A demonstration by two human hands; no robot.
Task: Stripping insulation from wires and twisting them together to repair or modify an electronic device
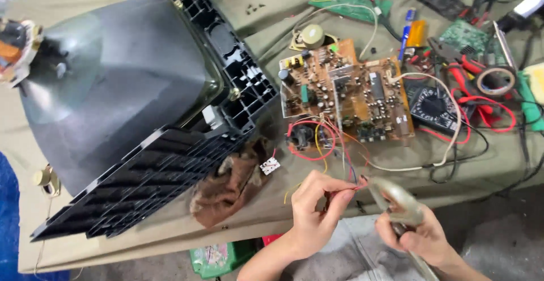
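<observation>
The left hand (314, 210) pinches the free end of a thin red wire (352, 187) between thumb and forefinger, just over the near edge of the desk (487, 173). The right hand (422, 237) is closed around the handles of a metal wire stripper (396, 199), whose head sits right at the pinched wire tip; whether its blades have closed on the wire cannot be told, as the tool is blurred.

The wire looks light, limp and slippery in its insulation, so a fingertip pinch close to the end seems the sound hold; gripped further back it would likely flop. Its strands are probably easy to nick, so a gentle squeeze is called for.

The wire runs up among other red and yellow leads to a brown circuit board (345, 91) lying flat on the desk. That board looks stiff but fragile, crowded with small parts, and is best taken by its edges.

Left of the hands lies a brown rag (226, 187), and beyond it a bare picture tube in its black frame (130, 105), heavy-looking glass. To the right are a multimeter (433, 108), a roll of tape (494, 81) and red-handled pliers (462, 68).
</observation>
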